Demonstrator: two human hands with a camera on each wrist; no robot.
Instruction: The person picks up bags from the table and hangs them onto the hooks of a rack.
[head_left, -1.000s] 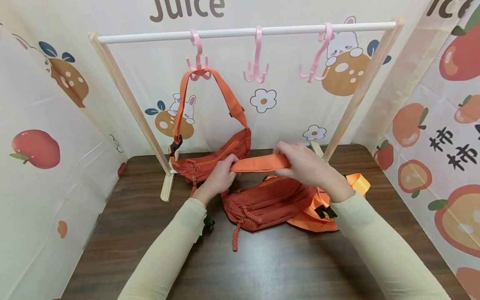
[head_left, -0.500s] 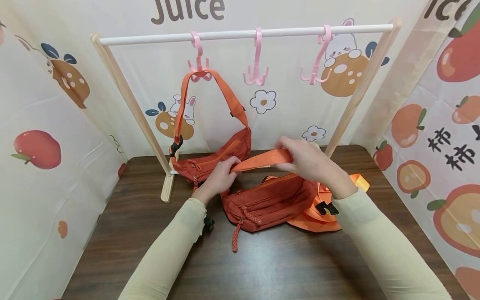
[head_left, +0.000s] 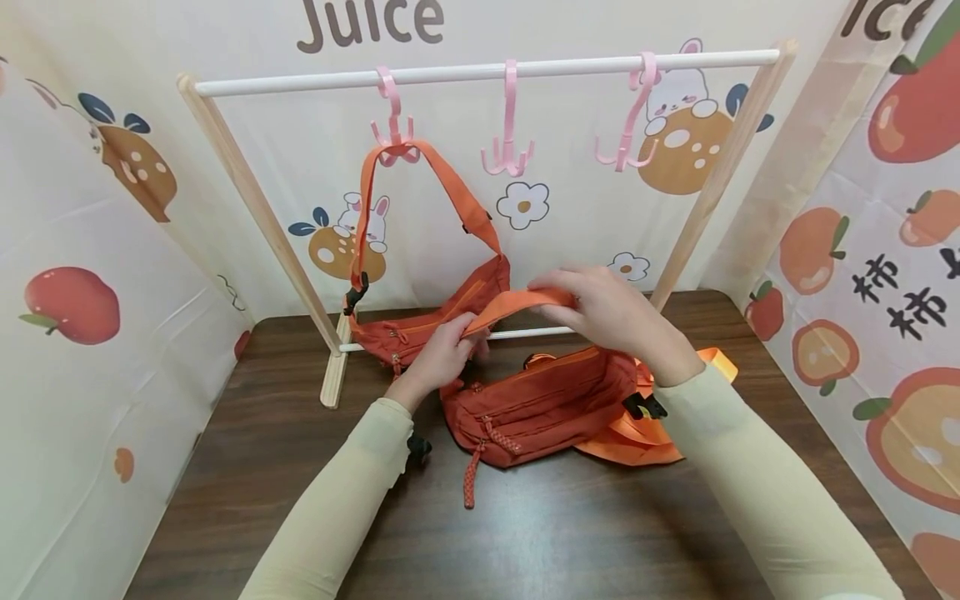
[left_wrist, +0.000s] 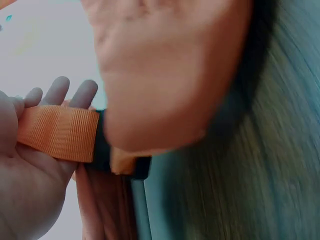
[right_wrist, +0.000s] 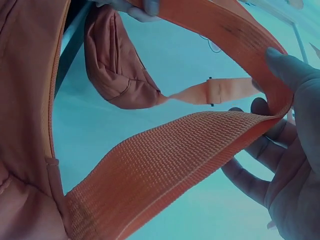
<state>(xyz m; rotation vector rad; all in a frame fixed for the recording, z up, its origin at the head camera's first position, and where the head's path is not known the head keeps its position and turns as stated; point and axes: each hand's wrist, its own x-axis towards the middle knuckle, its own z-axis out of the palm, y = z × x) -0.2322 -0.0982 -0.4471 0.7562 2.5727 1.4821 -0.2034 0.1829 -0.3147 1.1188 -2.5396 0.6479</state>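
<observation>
An orange strap (head_left: 517,302) belonging to a rust-red waist bag (head_left: 540,408) arches between my two hands. My left hand (head_left: 438,358) grips its left end; in the left wrist view the webbing (left_wrist: 57,132) lies across the fingers. My right hand (head_left: 611,312) pinches the other end, and in the right wrist view the thumb presses on the looped strap (right_wrist: 185,145) with the fingers behind it. The bag lies on the table below, pull cords towards me. Behind my left hand, a second rust-red waist bag (head_left: 480,283) hangs by its strap from the left pink hook (head_left: 393,125).
A white rail on wooden posts (head_left: 712,183) spans the back, bearing a middle pink hook (head_left: 509,133) and a right pink hook (head_left: 628,133). More orange straps (head_left: 630,442) with a black buckle (head_left: 645,406) lie on the brown table (head_left: 525,542) at right.
The strap between my hands has gone from flat and taut to a raised arch. My right hand has risen slightly and turned, its fingers now flatter over the strap. The hanging bag stays put.
</observation>
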